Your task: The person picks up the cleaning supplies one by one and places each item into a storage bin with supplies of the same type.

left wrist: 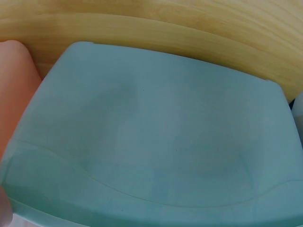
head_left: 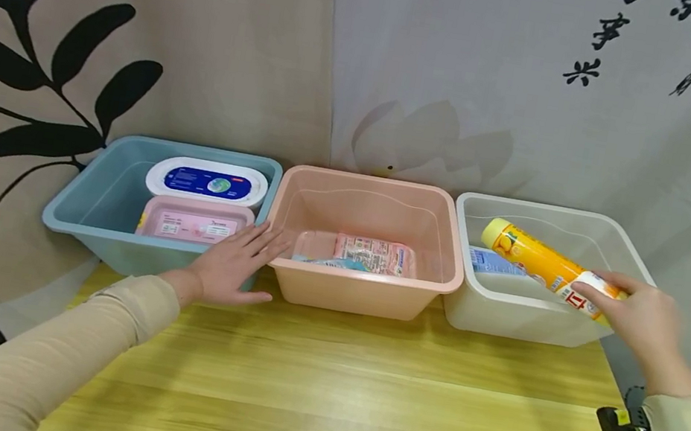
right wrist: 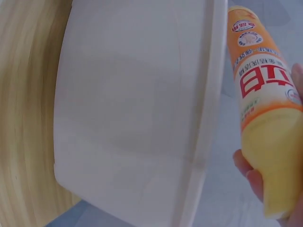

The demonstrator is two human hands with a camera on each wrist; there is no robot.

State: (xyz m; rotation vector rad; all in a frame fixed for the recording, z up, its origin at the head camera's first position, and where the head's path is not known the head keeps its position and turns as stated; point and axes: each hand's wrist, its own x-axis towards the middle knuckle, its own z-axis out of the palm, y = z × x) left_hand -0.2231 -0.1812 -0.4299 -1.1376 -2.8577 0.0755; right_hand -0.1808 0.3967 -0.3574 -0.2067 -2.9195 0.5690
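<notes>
My right hand (head_left: 648, 320) grips an orange-and-yellow dish soap bottle (head_left: 536, 257) near one end. The bottle slants over the white bin (head_left: 518, 322), its yellow end pointing up and left. In the right wrist view, the fingers (right wrist: 254, 182) curl round the dish soap bottle (right wrist: 265, 90) beside the bin's rim. My left hand (head_left: 229, 265) lies with straight fingers across the front right corner of the blue bin (head_left: 129, 253), its fingertips by the pink bin (head_left: 360, 293). In the left wrist view, the blue bin's outer wall (left wrist: 156, 123) fills most of the picture.
The blue bin holds a white-lidded pack (head_left: 208, 181) and a pink pack (head_left: 195, 222). Pink and blue plastic packets (head_left: 373, 254) lie in the pink bin, and a blue packet (head_left: 494, 262) in the white one. All three bins line the back of the wooden table (head_left: 357, 398), before a curtain.
</notes>
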